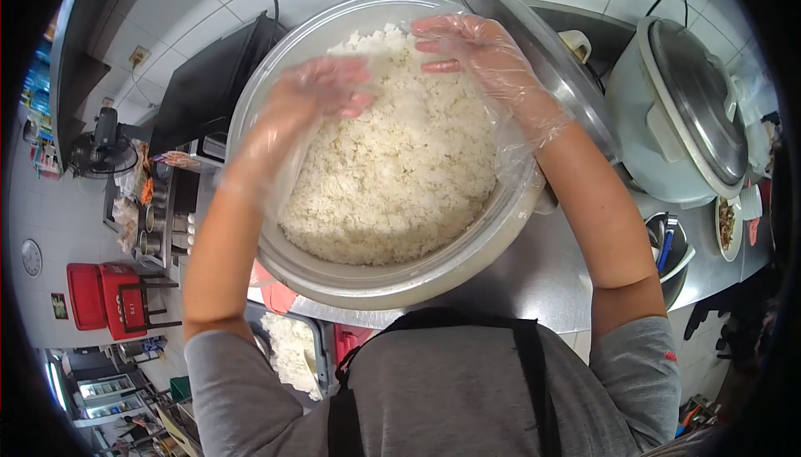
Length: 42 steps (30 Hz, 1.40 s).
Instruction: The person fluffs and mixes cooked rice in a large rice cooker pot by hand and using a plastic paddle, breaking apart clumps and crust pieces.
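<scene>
A wide round metal pot (pixel 400 294) stands on the counter in front of me, filled with a large mound of cooked white rice (pixel 396 173). Clear plastic gloves cover both hands. My left hand (pixel 321 90) is over the left side of the rice, blurred by motion, its fingers stretched toward the middle with nothing visible in them. Over the far right part of the mound is my right hand (pixel 471 48), fingers apart and pointing left, holding nothing. Whether either hand touches the rice I cannot tell.
A metal lid (pixel 551 61) leans behind the pot's right side. Farther right stand a large lidded rice cooker (pixel 680 115), a bowl of utensils (pixel 672 248) and a plate of food (pixel 728 228). Below left, a grey container (pixel 292 353) holds more rice.
</scene>
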### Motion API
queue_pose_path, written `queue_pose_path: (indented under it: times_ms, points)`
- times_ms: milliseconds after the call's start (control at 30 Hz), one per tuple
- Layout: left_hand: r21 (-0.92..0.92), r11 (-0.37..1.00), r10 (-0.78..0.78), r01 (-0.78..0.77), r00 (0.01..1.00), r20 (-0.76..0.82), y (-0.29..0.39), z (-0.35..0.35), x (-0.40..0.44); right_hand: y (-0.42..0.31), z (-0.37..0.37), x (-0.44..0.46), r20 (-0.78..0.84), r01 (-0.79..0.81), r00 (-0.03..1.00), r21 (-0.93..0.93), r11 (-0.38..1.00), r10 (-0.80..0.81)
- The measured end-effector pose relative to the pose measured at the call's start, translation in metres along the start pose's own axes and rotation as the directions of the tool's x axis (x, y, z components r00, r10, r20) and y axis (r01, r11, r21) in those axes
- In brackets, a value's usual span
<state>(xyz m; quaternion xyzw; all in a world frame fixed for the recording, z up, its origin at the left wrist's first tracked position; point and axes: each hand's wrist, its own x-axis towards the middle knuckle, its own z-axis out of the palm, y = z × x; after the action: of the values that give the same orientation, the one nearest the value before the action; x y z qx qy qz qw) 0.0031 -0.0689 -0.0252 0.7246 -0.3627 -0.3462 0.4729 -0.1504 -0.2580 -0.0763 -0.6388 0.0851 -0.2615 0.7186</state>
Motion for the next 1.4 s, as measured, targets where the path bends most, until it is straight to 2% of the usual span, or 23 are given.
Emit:
queue_pose_path:
  times_ms: [100,200,300,367,400,433,533,567,600,667,700,767,800,833,900,933,967,1067,1133,1200,1267,1333,1400]
  points:
    - [0.249,0.964,0.144,-0.096,0.972,-0.184,-0.013,0.001,-0.044,-0.003,0.004,-0.006,-0.011,0.029,1.0,-0.018,0.999,-0.029]
    - [0.381,0.887,0.341,-0.26,0.926,-0.161,-0.067,0.001,-0.046,0.009,0.001,0.001,-0.019,0.245,0.967,-0.201,0.948,-0.254]
    - [0.551,0.608,0.555,-0.572,0.802,0.221,-0.06,0.012,-0.043,0.021,-0.008,0.003,0.0,0.465,0.867,-0.359,0.809,-0.498]
    - [0.621,0.584,0.531,-0.522,0.825,0.195,-0.07,0.016,-0.043,0.011,-0.008,-0.016,-0.049,0.466,0.874,-0.199,0.862,-0.484]
    - [0.659,0.564,0.523,-0.498,0.833,0.181,-0.071,0.016,-0.04,0.001,-0.008,-0.036,-0.093,0.432,0.876,-0.279,0.858,-0.472]
    - [0.513,0.73,0.467,-0.452,0.878,0.108,-0.069,0.017,-0.04,-0.011,0.002,-0.063,-0.137,0.391,0.878,-0.35,0.851,-0.459]
    - [0.571,0.742,0.412,-0.35,0.911,0.022,-0.077,0.0,-0.03,-0.031,0.001,-0.144,-0.113,0.411,0.794,-0.623,0.665,-0.597]
    - [0.57,0.773,0.316,-0.279,0.948,0.036,-0.071,0.001,-0.034,-0.028,-0.007,-0.17,-0.245,0.362,0.822,-0.473,0.803,-0.515]
    - [0.65,0.669,0.4,-0.36,0.912,0.094,-0.07,0.001,-0.036,-0.025,-0.018,-0.195,-0.357,0.313,0.841,-0.294,0.903,-0.407]
    - [0.767,0.418,0.534,-0.487,0.815,0.226,-0.07,-0.002,-0.038,-0.033,-0.054,-0.246,-0.47,0.194,0.773,-0.464,0.864,-0.427]
    - [0.718,0.529,0.501,-0.453,0.849,0.167,-0.068,-0.001,-0.039,-0.037,-0.075,-0.273,-0.596,-0.045,0.699,-0.589,0.807,-0.396]
    - [0.585,0.723,0.407,-0.367,0.911,0.068,-0.065,0.004,-0.037,-0.052,-0.115,-0.318,-0.732,-0.112,0.514,-0.574,0.811,-0.447]
    - [0.557,0.751,0.397,-0.356,0.917,0.052,-0.067,0.004,-0.035,-0.059,-0.139,-0.341,-0.759,-0.195,0.42,-0.611,0.767,-0.498]
    - [0.53,0.776,0.384,-0.342,0.923,0.034,-0.07,0.001,-0.033,-0.077,-0.155,-0.36,-0.814,-0.468,0.361,-0.58,0.667,-0.455]
    - [0.579,0.724,0.435,-0.375,0.9,0.039,-0.072,0.0,-0.031,-0.089,-0.185,-0.393,-0.781,-0.784,0.407,-0.565,0.258,-0.474]
    - [0.653,0.638,0.492,-0.409,0.868,0.063,-0.074,-0.001,-0.03,-0.085,-0.202,-0.408,-0.765,-0.833,0.47,-0.549,0.065,-0.441]
    - [0.726,0.542,0.543,-0.424,0.836,0.082,-0.074,-0.006,-0.031,-0.064,-0.228,-0.427,-0.794,-0.868,0.447,-0.496,0.016,-0.412]
    - [0.704,0.591,0.559,-0.393,0.829,-0.006,-0.062,-0.004,-0.038,-0.039,-0.244,-0.423,-0.941,-0.955,0.294,-0.294,-0.023,-0.166]
    - [0.719,0.595,0.586,-0.36,0.806,-0.082,-0.074,-0.015,-0.029,-0.017,-0.267,-0.444,-0.893,-0.93,0.343,-0.367,0.03,-0.291]
    - [0.677,0.66,0.547,-0.326,0.826,-0.136,-0.066,-0.012,-0.037,-0.001,-0.291,-0.465,-0.823,-0.93,0.347,-0.362,-0.056,-0.45]
    - [0.631,0.705,0.533,-0.324,0.829,-0.169,-0.058,-0.014,-0.04,-0.007,-0.314,-0.481,-0.851,-0.946,0.269,-0.321,0.04,-0.452]
    - [0.574,0.74,0.531,-0.351,0.828,-0.178,-0.06,-0.016,-0.04,-0.039,-0.305,-0.488,-0.889,-0.897,0.298,-0.385,0.217,-0.347]
    - [0.547,0.768,0.506,-0.333,0.839,-0.199,-0.062,-0.017,-0.04,-0.087,-0.238,-0.448,-0.916,-0.93,0.108,-0.23,0.286,-0.386]
